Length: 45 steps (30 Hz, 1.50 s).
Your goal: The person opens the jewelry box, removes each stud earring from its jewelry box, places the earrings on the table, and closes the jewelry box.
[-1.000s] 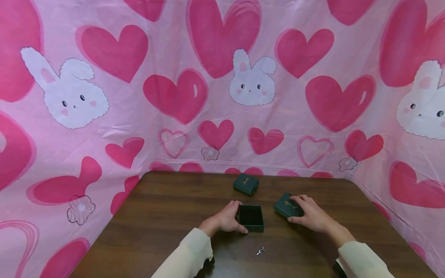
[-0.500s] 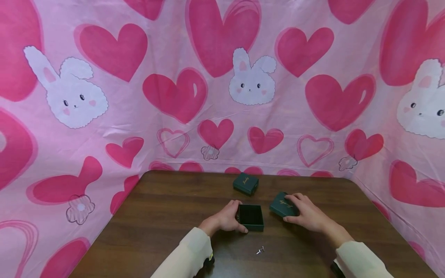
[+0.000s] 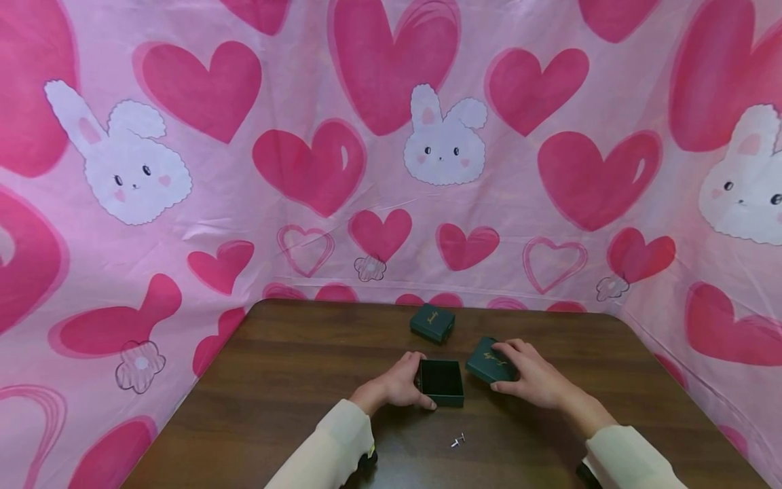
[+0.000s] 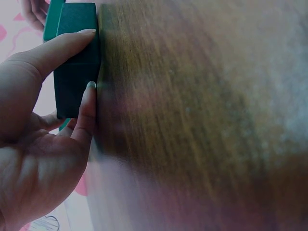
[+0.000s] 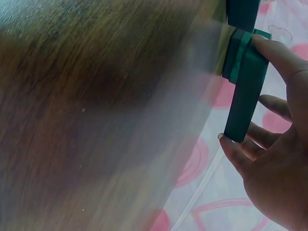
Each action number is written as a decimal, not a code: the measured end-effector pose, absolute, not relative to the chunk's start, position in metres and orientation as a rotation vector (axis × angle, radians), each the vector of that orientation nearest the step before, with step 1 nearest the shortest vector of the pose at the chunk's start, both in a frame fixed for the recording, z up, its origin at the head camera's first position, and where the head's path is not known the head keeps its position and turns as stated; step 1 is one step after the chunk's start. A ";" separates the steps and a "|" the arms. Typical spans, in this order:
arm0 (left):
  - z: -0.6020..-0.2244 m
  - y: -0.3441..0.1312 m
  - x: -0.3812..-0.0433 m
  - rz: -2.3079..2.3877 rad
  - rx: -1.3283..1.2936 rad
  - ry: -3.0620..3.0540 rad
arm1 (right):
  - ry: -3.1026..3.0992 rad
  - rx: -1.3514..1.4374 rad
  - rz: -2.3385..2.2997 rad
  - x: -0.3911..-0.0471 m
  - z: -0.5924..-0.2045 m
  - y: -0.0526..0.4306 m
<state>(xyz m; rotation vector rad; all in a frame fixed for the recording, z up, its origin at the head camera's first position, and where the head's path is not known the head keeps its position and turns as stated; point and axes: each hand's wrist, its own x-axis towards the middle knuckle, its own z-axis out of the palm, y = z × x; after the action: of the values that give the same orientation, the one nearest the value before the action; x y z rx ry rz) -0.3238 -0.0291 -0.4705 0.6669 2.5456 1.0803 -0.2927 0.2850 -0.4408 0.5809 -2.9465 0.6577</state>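
Note:
A dark green box base [image 3: 442,401], its black inside facing up, stands on the table. My left hand [image 3: 400,385] grips it from the left, thumb along the near side, as the left wrist view of the box base [image 4: 77,86] also shows. To its right, my right hand [image 3: 534,380] holds a matching green lid [image 3: 489,360] with gold lettering by its edges. The right wrist view shows the lid [image 5: 248,91] raised off the tabletop. Two small silver pieces [image 3: 458,441], too small to identify, lie in front of the base.
Behind the base sits another green box [image 3: 432,322] with gold lettering, lid on. The brown wooden table [image 3: 293,353] ends against a pink cloth backdrop [image 3: 379,183] printed with hearts and rabbits.
My right hand has carried the lid leftward, closer to the box base. The left hand and the base stay where they were.

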 end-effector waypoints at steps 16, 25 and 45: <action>-0.471 -0.029 -0.325 1.082 0.677 2.544 | -2.954 0.608 0.669 -0.292 -0.442 0.278; -0.471 -0.029 -0.325 1.076 0.692 2.542 | -2.940 0.611 0.658 -0.291 -0.445 0.277; -0.471 -0.029 -0.325 1.058 0.689 2.564 | -2.965 0.671 0.739 -0.288 -0.443 0.268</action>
<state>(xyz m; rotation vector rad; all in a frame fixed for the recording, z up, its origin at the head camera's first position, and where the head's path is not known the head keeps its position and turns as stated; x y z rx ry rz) -0.3247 -0.0285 -0.4709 0.6891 2.5641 1.0579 -0.2884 0.2677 -0.4431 0.6713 -2.9653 0.7386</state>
